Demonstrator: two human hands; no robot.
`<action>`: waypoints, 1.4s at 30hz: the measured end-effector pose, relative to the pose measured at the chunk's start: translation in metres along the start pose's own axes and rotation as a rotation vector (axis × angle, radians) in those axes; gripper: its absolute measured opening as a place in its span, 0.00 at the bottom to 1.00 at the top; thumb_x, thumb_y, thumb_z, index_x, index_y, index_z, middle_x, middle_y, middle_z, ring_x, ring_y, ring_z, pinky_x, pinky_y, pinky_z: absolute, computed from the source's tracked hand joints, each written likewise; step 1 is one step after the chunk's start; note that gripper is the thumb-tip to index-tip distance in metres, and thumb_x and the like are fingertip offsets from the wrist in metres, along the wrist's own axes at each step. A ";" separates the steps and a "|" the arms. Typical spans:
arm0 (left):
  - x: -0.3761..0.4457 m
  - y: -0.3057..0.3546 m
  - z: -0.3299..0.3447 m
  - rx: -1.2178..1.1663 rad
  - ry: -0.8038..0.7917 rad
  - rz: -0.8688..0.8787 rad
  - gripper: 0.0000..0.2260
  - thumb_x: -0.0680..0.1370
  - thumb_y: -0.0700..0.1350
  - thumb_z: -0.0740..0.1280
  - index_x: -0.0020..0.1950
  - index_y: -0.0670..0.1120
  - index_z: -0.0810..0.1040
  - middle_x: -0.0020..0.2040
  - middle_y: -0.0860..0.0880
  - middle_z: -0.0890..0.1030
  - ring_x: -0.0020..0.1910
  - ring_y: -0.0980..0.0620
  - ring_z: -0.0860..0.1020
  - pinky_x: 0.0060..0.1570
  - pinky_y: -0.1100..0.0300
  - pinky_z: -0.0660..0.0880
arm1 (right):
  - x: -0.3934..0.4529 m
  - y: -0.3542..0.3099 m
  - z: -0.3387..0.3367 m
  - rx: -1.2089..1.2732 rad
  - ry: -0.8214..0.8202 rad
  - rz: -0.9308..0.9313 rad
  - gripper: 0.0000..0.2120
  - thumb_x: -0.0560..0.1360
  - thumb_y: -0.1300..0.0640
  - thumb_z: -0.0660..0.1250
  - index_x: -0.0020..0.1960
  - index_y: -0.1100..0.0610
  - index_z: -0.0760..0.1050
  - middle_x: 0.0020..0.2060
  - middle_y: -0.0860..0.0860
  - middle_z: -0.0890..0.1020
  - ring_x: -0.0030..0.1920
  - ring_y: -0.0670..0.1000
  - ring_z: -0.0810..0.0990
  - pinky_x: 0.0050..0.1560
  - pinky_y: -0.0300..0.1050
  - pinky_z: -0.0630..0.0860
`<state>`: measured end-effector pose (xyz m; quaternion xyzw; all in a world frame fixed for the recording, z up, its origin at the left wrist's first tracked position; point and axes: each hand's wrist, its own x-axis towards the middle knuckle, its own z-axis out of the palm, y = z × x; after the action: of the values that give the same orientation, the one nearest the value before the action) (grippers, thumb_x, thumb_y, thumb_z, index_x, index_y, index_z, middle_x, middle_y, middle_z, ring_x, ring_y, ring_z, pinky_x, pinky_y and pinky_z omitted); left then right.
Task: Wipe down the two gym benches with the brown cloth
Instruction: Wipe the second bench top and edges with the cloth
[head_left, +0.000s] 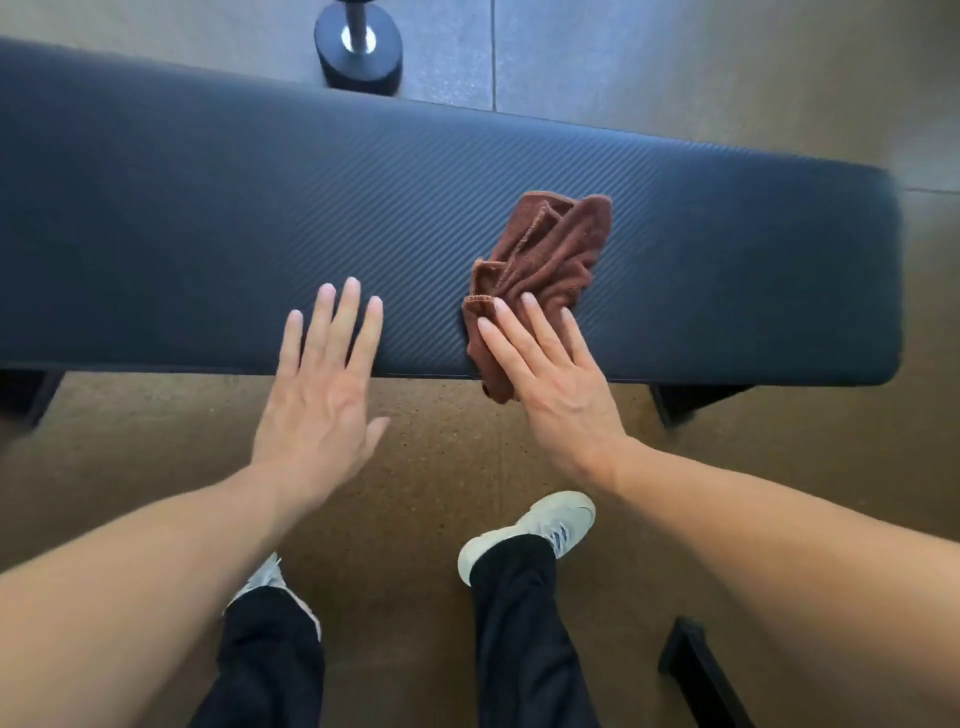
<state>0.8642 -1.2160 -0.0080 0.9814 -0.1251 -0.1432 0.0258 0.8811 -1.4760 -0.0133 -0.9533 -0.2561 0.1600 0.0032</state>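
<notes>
Counter: dark padded top with ribbed weave, no readable writing. Brown cloth: crumpled at 3 o'clock of centre, one corner draped over the near edge. Right hand: fingers spread flat, tips on the cloth, gripping nothing. Left hand: open, fingers splayed at the near edge. Dumbbell: on the floor at 12 o'clock. Shoe: white, striped, no legible brand.

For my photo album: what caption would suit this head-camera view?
Right hand flat on brown cloth atop black gym bench; left hand open beside it.
</notes>
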 end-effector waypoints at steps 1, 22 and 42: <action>-0.008 -0.027 0.000 0.029 -0.014 -0.051 0.56 0.70 0.58 0.77 0.82 0.41 0.42 0.82 0.39 0.41 0.81 0.39 0.41 0.79 0.40 0.47 | 0.010 -0.020 -0.001 0.014 0.005 -0.010 0.37 0.78 0.64 0.56 0.84 0.54 0.47 0.83 0.53 0.47 0.83 0.59 0.43 0.81 0.63 0.47; -0.001 0.047 -0.006 0.047 -0.154 0.084 0.56 0.73 0.60 0.71 0.79 0.36 0.34 0.81 0.37 0.37 0.80 0.40 0.36 0.79 0.41 0.46 | 0.022 -0.015 -0.007 0.050 0.037 -0.139 0.33 0.82 0.55 0.55 0.84 0.54 0.46 0.83 0.53 0.49 0.83 0.55 0.44 0.80 0.62 0.50; 0.124 0.192 -0.021 -0.257 -0.084 0.216 0.34 0.83 0.62 0.50 0.83 0.45 0.46 0.83 0.48 0.44 0.81 0.49 0.39 0.79 0.47 0.41 | -0.082 0.183 -0.006 0.325 0.116 0.582 0.27 0.85 0.44 0.47 0.82 0.48 0.57 0.82 0.48 0.57 0.83 0.53 0.47 0.82 0.58 0.44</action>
<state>0.9395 -1.4324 -0.0057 0.9441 -0.2116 -0.1953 0.1608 0.9045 -1.6749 0.0009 -0.9810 0.0562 0.1386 0.1236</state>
